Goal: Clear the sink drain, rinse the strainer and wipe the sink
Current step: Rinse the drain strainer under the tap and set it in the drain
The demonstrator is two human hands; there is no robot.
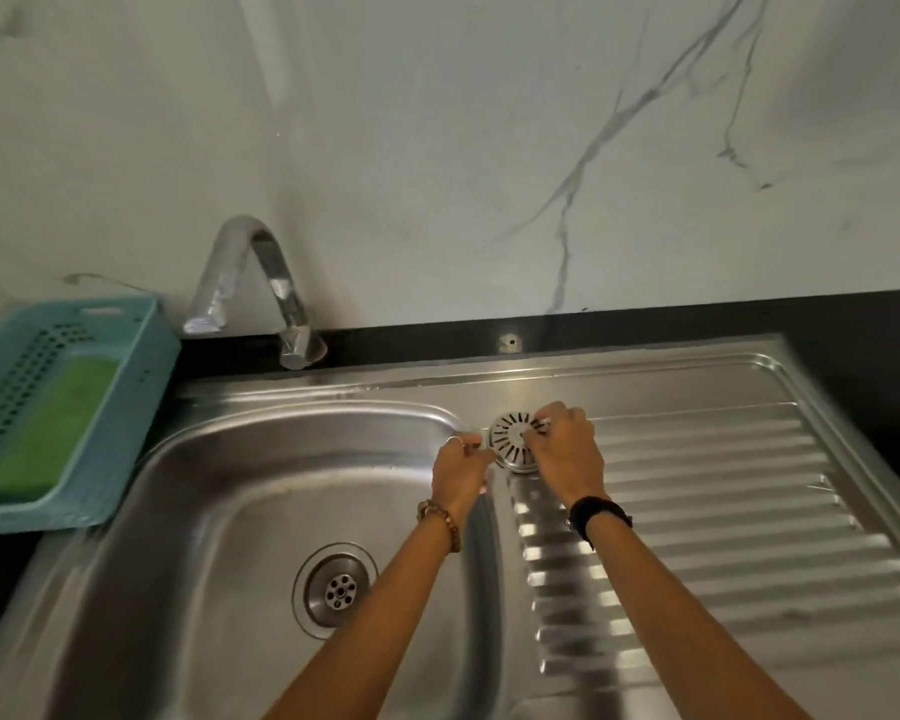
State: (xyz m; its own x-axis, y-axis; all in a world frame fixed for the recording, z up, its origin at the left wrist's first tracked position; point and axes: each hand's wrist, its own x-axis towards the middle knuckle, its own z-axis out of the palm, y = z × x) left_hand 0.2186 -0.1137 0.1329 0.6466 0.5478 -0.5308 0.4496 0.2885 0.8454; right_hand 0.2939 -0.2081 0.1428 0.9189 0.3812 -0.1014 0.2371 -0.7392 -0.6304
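Up on the draining board (723, 491), just beside the top right corner of the basin (240, 511), you have the strainer (513, 444) out of its seat. Your right hand (567, 454) has its fingers curled round the strainer's right side and top, pinching it; your left hand (461, 472) comes in from the basin side with fingers bent toward the strainer's left rim, but whether it actually grips is too blurred to tell. Down in the basin the drain (336, 589) sits open, its perforated plate bare and no debris visible on it, so clearing looks done or nearly done. Rinsing seems still ahead of you: the tap (261, 288) shows no water running, and its spout ends well apart from the strainer. Wiping also looks untouched, since the green sponge (53, 423) lies in the blue basket (146, 387) at the left, away from both hands. By my judgement you are roughly a third through.
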